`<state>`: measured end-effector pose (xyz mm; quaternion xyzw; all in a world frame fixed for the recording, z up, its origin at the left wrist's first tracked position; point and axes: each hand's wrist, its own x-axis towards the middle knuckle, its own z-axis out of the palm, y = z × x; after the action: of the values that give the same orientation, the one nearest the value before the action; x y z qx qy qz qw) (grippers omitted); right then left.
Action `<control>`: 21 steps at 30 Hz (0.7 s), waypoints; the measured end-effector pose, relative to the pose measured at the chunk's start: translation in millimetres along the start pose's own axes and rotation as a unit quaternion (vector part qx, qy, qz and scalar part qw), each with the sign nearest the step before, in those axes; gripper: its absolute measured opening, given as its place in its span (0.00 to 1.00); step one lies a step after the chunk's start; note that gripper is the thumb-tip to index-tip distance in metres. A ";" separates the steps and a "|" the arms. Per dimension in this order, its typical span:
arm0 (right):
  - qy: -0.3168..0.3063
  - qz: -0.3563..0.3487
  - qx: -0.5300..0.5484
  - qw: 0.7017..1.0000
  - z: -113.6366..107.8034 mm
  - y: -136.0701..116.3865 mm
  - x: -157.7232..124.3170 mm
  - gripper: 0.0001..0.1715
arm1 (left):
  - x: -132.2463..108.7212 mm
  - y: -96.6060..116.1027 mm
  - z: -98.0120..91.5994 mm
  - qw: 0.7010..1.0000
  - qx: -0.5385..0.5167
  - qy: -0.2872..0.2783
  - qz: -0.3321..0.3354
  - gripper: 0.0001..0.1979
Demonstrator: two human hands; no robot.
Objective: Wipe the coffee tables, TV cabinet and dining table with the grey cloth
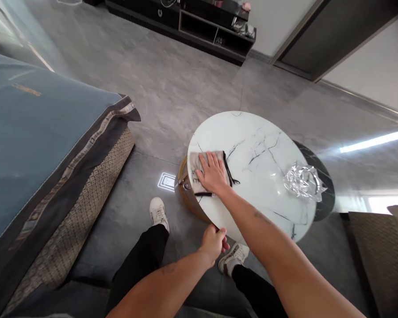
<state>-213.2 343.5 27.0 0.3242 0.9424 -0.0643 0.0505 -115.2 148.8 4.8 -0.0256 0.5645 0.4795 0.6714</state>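
My right hand (pixel 212 171) lies flat on a folded grey-beige cloth (pixel 196 179) with black edging and a cord loop. Its fingers are stretched out and pressed down, not wrapped round the cloth. Under the cloth is an oval white table top (pixel 242 132) with dark marble veins. At the table's near edge my left hand (pixel 213 243) is closed, its fingers curled and thumb close to the rim. Whether anything is inside it cannot be seen. A crumpled silvery, see-through plastic piece (pixel 304 181) sits on the right side of the table top.
A dark, lower round top (pixel 323 185) juts out at right. To the left stands a sofa or bed with a blue-grey cover (pixel 46 115). A black low cabinet (pixel 146 20) lines the far wall. Woven-pattern seating (pixel 374 251) is at lower right. White shoes (pixel 158 212) stand near the table.
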 end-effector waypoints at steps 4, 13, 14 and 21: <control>0.002 0.072 -0.031 0.997 16.3 75.0 -119.6 0.45 | -2.9 14.4 -7.4 0.998 0.031 -0.030 -0.048 0.06; 0.028 0.401 -0.024 0.915 30.6 174.8 -222.5 0.47 | 9.8 56.9 -71.4 0.982 0.098 0.094 0.132 0.10; 0.028 0.418 -0.019 0.908 28.4 164.1 -210.1 0.47 | 14.3 55.7 -76.6 0.973 0.144 0.099 0.151 0.10; 0.021 0.153 0.066 0.986 11.7 31.2 -80.1 0.50 | 22.8 53.7 -86.3 0.816 0.447 0.173 0.324 0.23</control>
<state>-130.5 317.6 23.7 0.4682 0.8764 -0.1111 0.0185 -216.9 142.0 -17.0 0.3789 0.7992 0.3523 0.3059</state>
